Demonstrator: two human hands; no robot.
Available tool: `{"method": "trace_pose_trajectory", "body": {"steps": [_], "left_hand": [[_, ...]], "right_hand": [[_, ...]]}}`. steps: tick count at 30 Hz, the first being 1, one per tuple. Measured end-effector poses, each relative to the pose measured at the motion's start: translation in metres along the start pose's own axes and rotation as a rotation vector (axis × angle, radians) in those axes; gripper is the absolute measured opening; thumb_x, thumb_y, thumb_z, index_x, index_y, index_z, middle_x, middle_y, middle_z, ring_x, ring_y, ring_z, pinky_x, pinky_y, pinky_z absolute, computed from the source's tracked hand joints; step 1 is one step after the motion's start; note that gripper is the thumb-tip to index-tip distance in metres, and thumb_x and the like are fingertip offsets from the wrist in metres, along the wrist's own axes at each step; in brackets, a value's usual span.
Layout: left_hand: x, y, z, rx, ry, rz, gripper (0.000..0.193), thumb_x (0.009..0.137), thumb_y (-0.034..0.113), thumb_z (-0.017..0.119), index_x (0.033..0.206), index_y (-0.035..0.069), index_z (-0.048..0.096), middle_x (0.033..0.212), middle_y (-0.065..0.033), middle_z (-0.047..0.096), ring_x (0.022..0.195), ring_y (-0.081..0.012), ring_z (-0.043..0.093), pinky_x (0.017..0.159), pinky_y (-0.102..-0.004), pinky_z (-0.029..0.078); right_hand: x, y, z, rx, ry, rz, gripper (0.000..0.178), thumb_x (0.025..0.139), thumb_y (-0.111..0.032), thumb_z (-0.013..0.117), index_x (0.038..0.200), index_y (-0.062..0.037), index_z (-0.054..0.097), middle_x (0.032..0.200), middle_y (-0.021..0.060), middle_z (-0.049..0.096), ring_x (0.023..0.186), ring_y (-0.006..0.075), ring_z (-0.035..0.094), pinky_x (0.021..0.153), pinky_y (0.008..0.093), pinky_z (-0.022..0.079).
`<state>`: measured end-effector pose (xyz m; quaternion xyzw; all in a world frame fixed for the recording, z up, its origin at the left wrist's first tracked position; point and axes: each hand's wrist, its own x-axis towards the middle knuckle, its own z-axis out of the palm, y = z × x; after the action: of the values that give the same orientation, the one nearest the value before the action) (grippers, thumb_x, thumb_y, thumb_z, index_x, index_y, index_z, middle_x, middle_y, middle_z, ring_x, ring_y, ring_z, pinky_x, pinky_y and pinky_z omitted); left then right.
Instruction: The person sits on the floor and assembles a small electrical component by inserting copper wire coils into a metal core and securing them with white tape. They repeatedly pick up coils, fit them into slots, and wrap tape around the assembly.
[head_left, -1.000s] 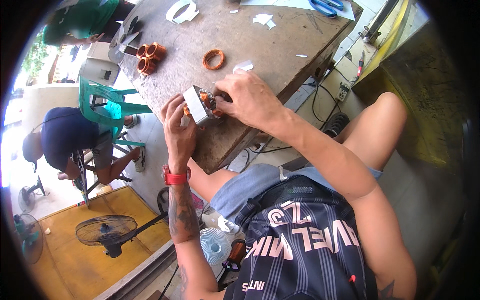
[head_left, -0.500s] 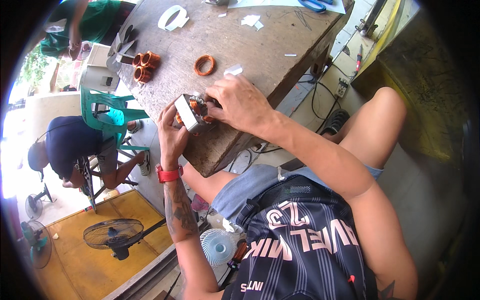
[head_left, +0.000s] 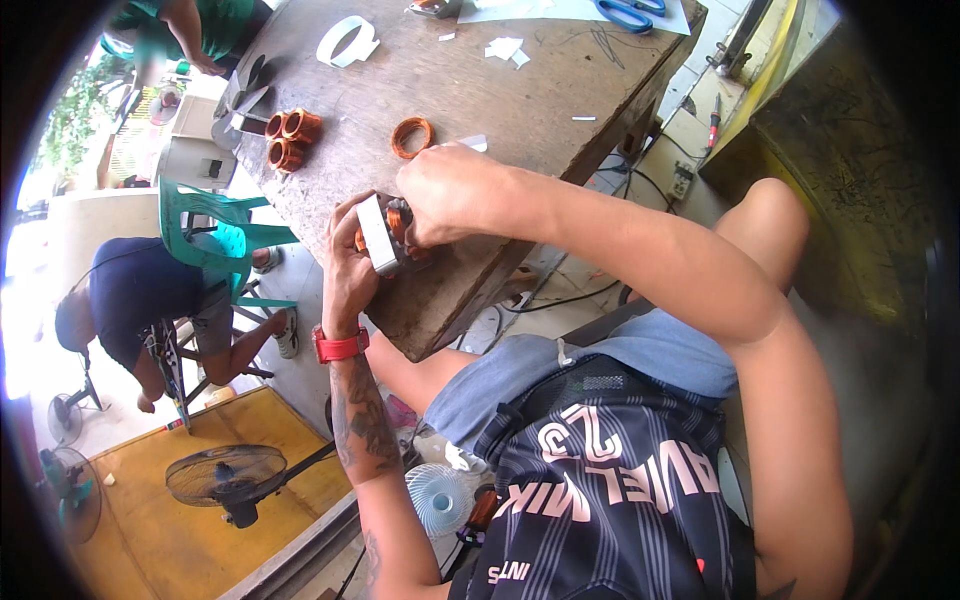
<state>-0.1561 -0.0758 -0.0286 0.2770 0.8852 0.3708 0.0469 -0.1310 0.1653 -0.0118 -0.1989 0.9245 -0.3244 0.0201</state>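
Near the table's front corner, my left hand (head_left: 347, 272) is closed around a motor stator (head_left: 377, 236), a metal core with copper windings. Its pale flat side faces up. My right hand (head_left: 438, 192) is curled against the stator's right side, over the windings. The fingertips are hidden behind the hand, so I cannot see what they pinch. Just beyond the right hand lies a loose copper coil (head_left: 397, 141), with a small white strip (head_left: 474, 143) beside it. Several more copper coils (head_left: 300, 126) stand together farther left on the table.
The wooden table (head_left: 540, 95) also bears a white looped band (head_left: 340, 40), paper scraps (head_left: 506, 48) and blue-handled scissors (head_left: 627, 14). A soldering iron (head_left: 714, 125) and cables are off to the right. Left are a green chair (head_left: 225, 235), a seated person (head_left: 150, 290) and a fan (head_left: 228, 475).
My right hand has turned over and curled closer against the stator, with its elbow swung outward to the right. The stator has tilted slightly in my left hand.
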Motion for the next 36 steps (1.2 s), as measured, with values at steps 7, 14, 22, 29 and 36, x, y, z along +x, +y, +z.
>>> {"method": "trace_pose_trajectory", "body": {"steps": [7, 14, 22, 29, 36], "left_hand": [[-0.001, -0.002, 0.001, -0.095, 0.006, -0.029, 0.050, 0.079, 0.021, 0.091, 0.124, 0.004, 0.076, 0.140, -0.0165, 0.065, 0.131, -0.0318, 0.061, 0.110, -0.0434, 0.050], [-0.005, -0.011, 0.007, -0.053, 0.030, -0.032, 0.054, 0.080, 0.025, 0.088, 0.128, 0.002, 0.075, 0.140, -0.0163, 0.065, 0.132, -0.0328, 0.059, 0.113, -0.0439, 0.046], [-0.004, -0.008, 0.007, -0.037, 0.034, -0.018, 0.054, 0.080, 0.023, 0.088, 0.129, 0.002, 0.075, 0.141, -0.0153, 0.065, 0.131, -0.0312, 0.059, 0.112, -0.0422, 0.047], [-0.005, -0.007, 0.008, -0.043, 0.040, -0.005, 0.054, 0.080, 0.023, 0.088, 0.128, 0.002, 0.075, 0.140, -0.0146, 0.065, 0.130, -0.0311, 0.059, 0.112, -0.0422, 0.046], [-0.004, -0.008, 0.007, 0.010, 0.047, 0.019, 0.055, 0.080, 0.024, 0.089, 0.129, 0.003, 0.075, 0.139, -0.0149, 0.066, 0.129, -0.0312, 0.059, 0.112, -0.0433, 0.045]], "right_hand": [[0.001, 0.002, 0.017, -0.037, 0.156, -0.016, 0.027, 0.080, -0.022, 0.078, 0.091, 0.0031, 0.079, 0.089, 0.0260, 0.077, 0.090, 0.0396, 0.078, 0.084, 0.0456, 0.063], [-0.064, 0.011, 0.053, 0.061, 0.815, -0.138, 0.026, 0.092, -0.016, 0.080, 0.115, -0.0031, 0.076, 0.095, 0.0111, 0.075, 0.092, 0.0283, 0.073, 0.087, 0.0390, 0.060], [-0.066, 0.005, 0.059, -0.014, 0.770, -0.120, 0.028, 0.091, -0.023, 0.083, 0.115, -0.0095, 0.079, 0.107, 0.0042, 0.079, 0.105, 0.0222, 0.071, 0.096, 0.0373, 0.055], [-0.065, 0.004, 0.060, -0.085, 0.722, -0.095, 0.025, 0.091, -0.025, 0.082, 0.113, -0.0126, 0.080, 0.109, 0.0032, 0.079, 0.105, 0.0213, 0.070, 0.096, 0.0370, 0.051], [-0.057, 0.003, 0.046, 0.050, 0.597, -0.027, 0.022, 0.091, -0.024, 0.082, 0.108, -0.0108, 0.081, 0.104, 0.0036, 0.078, 0.106, 0.0230, 0.069, 0.095, 0.0391, 0.051]]}}
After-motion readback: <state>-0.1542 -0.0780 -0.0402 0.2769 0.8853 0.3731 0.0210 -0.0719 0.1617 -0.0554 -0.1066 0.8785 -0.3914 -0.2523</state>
